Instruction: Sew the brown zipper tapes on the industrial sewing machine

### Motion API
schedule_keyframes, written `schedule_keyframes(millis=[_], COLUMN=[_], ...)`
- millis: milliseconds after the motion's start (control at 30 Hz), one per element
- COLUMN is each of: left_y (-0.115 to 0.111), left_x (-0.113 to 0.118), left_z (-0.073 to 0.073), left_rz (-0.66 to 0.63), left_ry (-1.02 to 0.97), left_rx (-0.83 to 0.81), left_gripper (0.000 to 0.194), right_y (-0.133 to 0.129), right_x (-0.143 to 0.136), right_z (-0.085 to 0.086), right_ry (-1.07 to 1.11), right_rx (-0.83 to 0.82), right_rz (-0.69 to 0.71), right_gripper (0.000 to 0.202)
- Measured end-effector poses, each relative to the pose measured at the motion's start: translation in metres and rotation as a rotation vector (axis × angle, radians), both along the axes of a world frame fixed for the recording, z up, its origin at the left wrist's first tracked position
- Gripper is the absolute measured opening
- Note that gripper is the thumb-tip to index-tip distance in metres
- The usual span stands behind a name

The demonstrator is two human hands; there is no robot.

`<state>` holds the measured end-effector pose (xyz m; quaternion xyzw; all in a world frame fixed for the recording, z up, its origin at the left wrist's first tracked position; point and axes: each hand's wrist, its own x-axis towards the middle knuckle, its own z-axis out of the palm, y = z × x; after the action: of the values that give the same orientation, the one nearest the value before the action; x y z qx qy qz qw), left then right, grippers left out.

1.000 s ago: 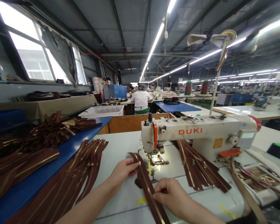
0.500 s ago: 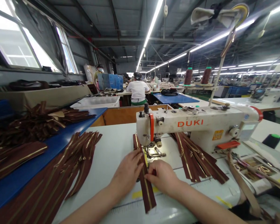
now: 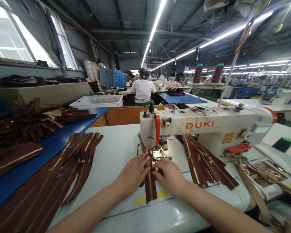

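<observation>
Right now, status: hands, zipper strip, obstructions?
Left hand on zipper strip. Right hand at its right edge, grip unclear. Sewing machine overhangs far end.

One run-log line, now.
left hand: on brown gold-toothed zipper strip; right hand: at strip's right edge; strip: reaches under white sewing machine head

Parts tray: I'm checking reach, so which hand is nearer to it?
Right. The right hand is at the zipper's right edge, left of the parts tray; the left hand is farther left, touching the zipper.
</observation>
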<state>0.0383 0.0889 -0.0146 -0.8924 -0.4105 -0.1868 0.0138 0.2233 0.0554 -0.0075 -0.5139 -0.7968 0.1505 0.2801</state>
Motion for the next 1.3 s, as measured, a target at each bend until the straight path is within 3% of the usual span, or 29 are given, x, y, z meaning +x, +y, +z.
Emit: schedule_keyframes(millis=[167,667,967,1300], left_y=[-0.002,-0.01,-0.013,-0.014], left_x=[-0.001,-0.001,0.0,0.002], left_z=[-0.005,-0.007,-0.005,-0.001], left_rz=[0.009,-0.023,-0.009,-0.038], left_ry=[-0.038,-0.035,-0.055,-0.07], left_rx=[0.037,0.126,0.064,0.041], left_gripper=[0.033,0.027,0.029,0.031], right_y=[0.003,0.008,0.008,0.004], right_x=[0.002,-0.004,-0.004,0.0], right_z=[0.001,-0.003,-0.006,0.003], right_ry=[-0.056,-0.159,-0.203,-0.25], right_rx=[0.031,0.116,0.173,0.196], right_rz=[0.032,0.068,0.137,0.219], right_gripper=[0.018,0.018,0.02,0.019])
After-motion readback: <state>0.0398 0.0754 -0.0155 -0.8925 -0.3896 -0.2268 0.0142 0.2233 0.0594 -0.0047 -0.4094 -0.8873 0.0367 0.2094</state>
